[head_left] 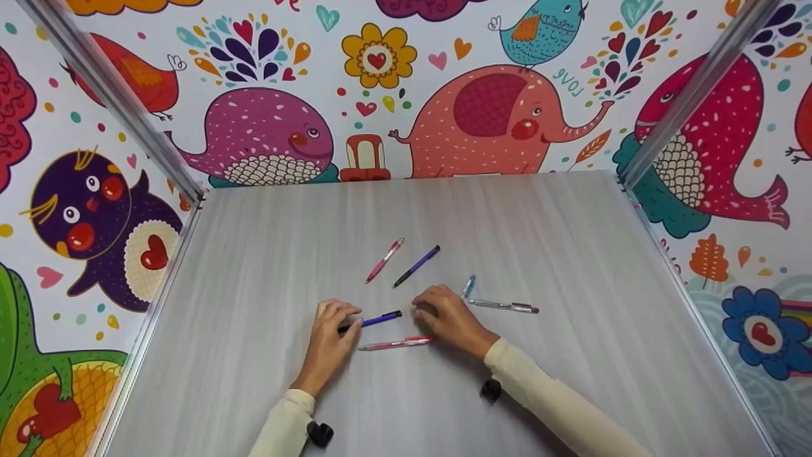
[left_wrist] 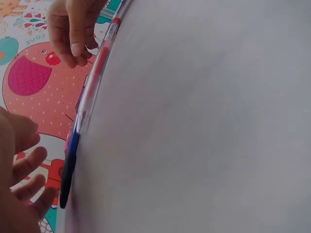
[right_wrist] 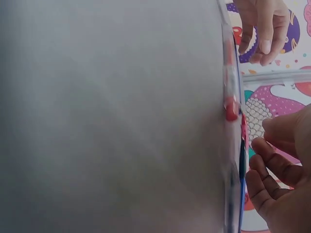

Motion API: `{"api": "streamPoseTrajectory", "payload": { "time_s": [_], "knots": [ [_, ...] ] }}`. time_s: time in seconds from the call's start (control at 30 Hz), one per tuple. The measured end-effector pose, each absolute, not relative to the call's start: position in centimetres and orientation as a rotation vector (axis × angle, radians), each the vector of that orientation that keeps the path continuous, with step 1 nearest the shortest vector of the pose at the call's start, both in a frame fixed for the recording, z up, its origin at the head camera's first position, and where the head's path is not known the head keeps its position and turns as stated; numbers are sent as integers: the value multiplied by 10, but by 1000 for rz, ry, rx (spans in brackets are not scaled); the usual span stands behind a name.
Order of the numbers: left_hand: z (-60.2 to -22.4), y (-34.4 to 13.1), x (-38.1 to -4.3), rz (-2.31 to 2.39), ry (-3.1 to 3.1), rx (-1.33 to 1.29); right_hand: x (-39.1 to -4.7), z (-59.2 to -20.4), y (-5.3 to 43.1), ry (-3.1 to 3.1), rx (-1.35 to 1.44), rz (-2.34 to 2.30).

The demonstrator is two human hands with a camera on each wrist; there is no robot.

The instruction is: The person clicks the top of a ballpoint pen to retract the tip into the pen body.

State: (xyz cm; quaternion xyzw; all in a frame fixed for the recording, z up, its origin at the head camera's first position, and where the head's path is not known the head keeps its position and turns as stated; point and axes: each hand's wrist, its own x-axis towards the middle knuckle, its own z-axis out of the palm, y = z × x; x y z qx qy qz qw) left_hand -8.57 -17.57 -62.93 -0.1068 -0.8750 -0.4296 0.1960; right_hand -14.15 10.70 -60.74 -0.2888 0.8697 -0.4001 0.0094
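My left hand (head_left: 328, 339) is low over the table at the black end of a blue pen (head_left: 379, 318), which it partly covers in the head view. In the left wrist view its fingers (left_wrist: 30, 165) are loosely bent, with a gap between them and the pen. Just below lies a clear-barrelled red pen (head_left: 394, 344), pointing left. The right hand (head_left: 453, 322) hovers by that pen's right end, fingers relaxed and holding nothing. Behind its knuckles are a light-blue pen (head_left: 469, 287), partly hidden, and a clear pen with a dark red end (head_left: 504, 306).
Farther back on the grey table (head_left: 266, 254) lie a pink pen (head_left: 384, 261) and another blue pen (head_left: 417, 266), both slanted. Printed panels with cartoon animals wall the back and sides, with metal posts (head_left: 685, 95) at the corners.
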Motion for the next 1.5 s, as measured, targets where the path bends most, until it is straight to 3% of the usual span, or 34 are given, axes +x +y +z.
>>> {"api": "streamPoseTrajectory", "payload": {
  "time_s": [1.5],
  "knots": [
    [-630, -40, -115, -1334, -2457, -591, -176, -619, 190, 3035, -695, -1360]
  ]
}}
